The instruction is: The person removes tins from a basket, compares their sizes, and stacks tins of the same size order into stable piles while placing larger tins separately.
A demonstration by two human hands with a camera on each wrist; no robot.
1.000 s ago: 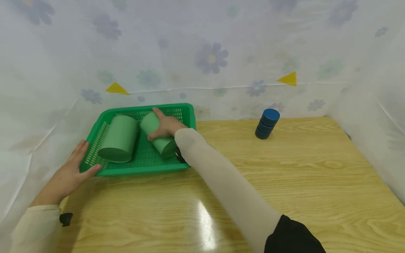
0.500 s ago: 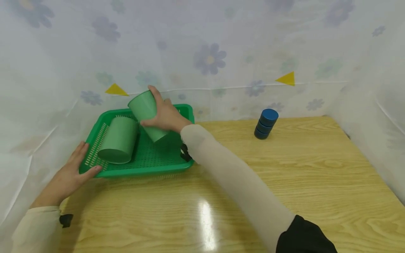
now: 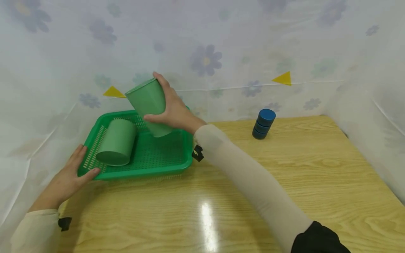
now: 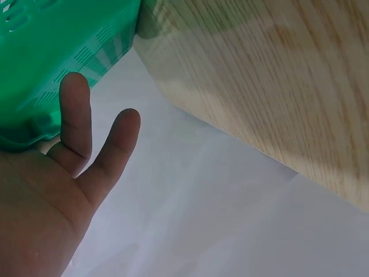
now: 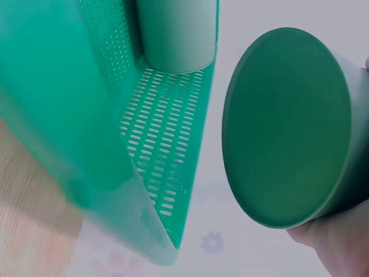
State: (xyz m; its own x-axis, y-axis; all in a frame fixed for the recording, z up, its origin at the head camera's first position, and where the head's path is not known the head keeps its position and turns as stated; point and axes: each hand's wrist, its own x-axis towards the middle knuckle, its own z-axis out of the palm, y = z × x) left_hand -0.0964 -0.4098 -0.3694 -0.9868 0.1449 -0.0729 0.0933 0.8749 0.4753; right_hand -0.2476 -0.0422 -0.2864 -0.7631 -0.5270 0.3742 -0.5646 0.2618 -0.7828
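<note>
My right hand (image 3: pixel 177 110) grips a light green cylinder (image 3: pixel 148 102) from its right side, the thumb across its near side. The cylinder is tilted above the green basket (image 3: pixel 139 172), its upper end leaning left, and its darker green flat end (image 5: pixel 285 130) faces the right wrist view. A second, thicker green cylinder (image 3: pixel 117 140) lies in the left part of the basket. My left hand (image 3: pixel 64 181) touches the basket's front left corner, thumb along the front rim and fingers at the left side. In the left wrist view, two fingers (image 4: pixel 109 156) extend away from the basket.
A stack of dark blue round pieces (image 3: pixel 264 123) stands toward the back right of the wooden table (image 3: pixel 284 168). Flower-patterned white sheeting (image 3: pixel 221 35) rises behind and at both sides, with two yellow triangles (image 3: pixel 283 78) on it.
My right hand has lifted the narrower green cylinder from the basket floor, up and slightly back, tilting it more upright. The left hand keeps its place at the basket corner.
</note>
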